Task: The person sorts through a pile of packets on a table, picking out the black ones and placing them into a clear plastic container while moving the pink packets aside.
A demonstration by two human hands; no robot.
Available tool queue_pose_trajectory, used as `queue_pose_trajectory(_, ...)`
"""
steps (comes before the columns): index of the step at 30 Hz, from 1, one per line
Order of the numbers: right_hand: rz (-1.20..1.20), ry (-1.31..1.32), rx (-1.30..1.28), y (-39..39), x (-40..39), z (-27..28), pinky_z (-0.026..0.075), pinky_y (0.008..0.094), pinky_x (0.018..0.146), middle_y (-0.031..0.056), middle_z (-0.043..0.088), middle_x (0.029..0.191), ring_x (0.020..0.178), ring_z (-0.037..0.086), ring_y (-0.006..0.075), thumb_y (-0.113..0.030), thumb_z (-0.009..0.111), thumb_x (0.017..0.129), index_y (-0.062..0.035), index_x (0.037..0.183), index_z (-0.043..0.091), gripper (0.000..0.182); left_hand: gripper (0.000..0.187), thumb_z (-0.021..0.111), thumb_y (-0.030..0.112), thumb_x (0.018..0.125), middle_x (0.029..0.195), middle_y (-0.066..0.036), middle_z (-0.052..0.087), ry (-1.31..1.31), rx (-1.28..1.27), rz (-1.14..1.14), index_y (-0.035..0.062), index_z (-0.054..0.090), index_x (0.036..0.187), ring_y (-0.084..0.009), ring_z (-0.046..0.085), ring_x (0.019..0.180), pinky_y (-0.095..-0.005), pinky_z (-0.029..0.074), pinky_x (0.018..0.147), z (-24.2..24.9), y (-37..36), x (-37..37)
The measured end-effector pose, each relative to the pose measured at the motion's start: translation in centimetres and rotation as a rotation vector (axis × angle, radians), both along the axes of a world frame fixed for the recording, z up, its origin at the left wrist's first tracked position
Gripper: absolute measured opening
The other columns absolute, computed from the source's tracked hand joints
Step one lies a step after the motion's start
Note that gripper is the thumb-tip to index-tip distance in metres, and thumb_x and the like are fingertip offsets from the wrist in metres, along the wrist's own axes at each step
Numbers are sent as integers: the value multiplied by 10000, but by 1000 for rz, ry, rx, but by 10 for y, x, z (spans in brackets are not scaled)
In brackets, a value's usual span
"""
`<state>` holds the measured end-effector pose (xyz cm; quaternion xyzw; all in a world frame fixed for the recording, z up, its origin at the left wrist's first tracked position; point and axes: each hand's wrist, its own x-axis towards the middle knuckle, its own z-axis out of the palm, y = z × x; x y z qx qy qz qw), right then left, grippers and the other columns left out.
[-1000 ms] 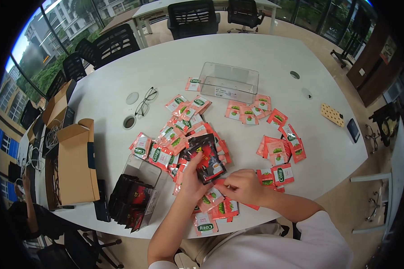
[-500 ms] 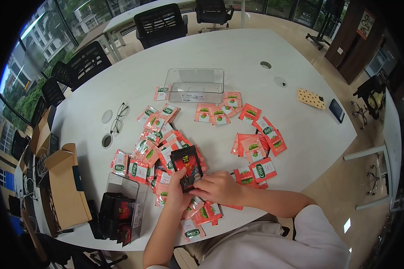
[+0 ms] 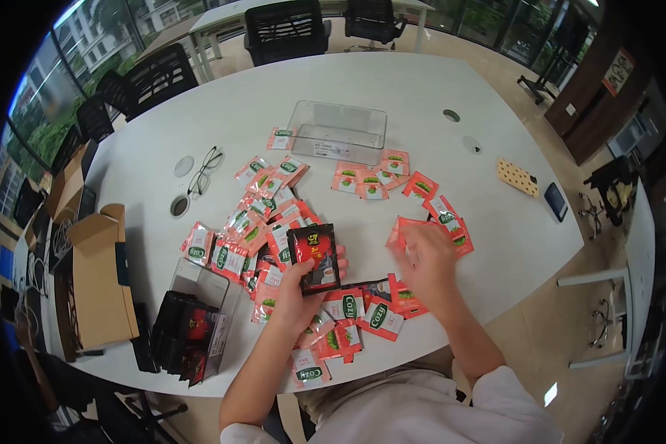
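My left hand (image 3: 300, 302) is closed around black coffee sachets (image 3: 315, 255), held upright above the table, thumb across the front. My right hand (image 3: 431, 266) is over the red tea sachets (image 3: 401, 231) on the right, its fingers blurred by motion. Between the two hands, part of another black sachet (image 3: 375, 286) shows among red packets. Under and left of my left hand spreads a heap of red Cozy tea sachets (image 3: 248, 238). A clear plastic bin (image 3: 228, 301) at the lower left holds several black sachets (image 3: 181, 333).
A second clear bin (image 3: 337, 132) stands farther back, with red sachets around it. Eyeglasses (image 3: 206, 171) lie to the left, a yellow dotted case (image 3: 517, 177) and a phone (image 3: 556, 201) to the right. An open cardboard box (image 3: 100, 285) sits at the left edge.
My right hand has left the black sachets and moved right, over the red ones. My left hand keeps its hold. The view has shifted slightly.
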<state>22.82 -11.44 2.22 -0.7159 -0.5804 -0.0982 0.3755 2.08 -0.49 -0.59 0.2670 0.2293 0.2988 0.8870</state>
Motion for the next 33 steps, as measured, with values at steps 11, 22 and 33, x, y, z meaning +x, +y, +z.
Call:
queue_pose_trajectory(11,246,258,-263,-12,-13,-23,450,440,997,160,507,1295,1202,507,350,-138,776,792,-36,1335,522,608,490,473,182,936,1290,-178,617,-39,-26,7,-55,469,1365,-260,643,1118,-393,514,989,-1,1,-1)
queue_pose_trajectory(22,-105,-116,-299,-28,43,-42,499,412,876,101,646,977,952,629,282,-78,746,777,-32,1020,660,262,491,481,174,927,1281,-164,616,-88,-62,40,-60,469,1358,-252,648,1093,-383,517,974,1,4,-2)
queue_pose_trajectory(33,-1,-138,-340,-19,42,-25,499,409,846,79,609,995,979,602,256,-178,806,744,-32,937,662,282,467,460,169,940,1273,-162,630,-79,-31,32,-57,491,1347,-240,657,1064,-375,503,991,-5,8,-3)
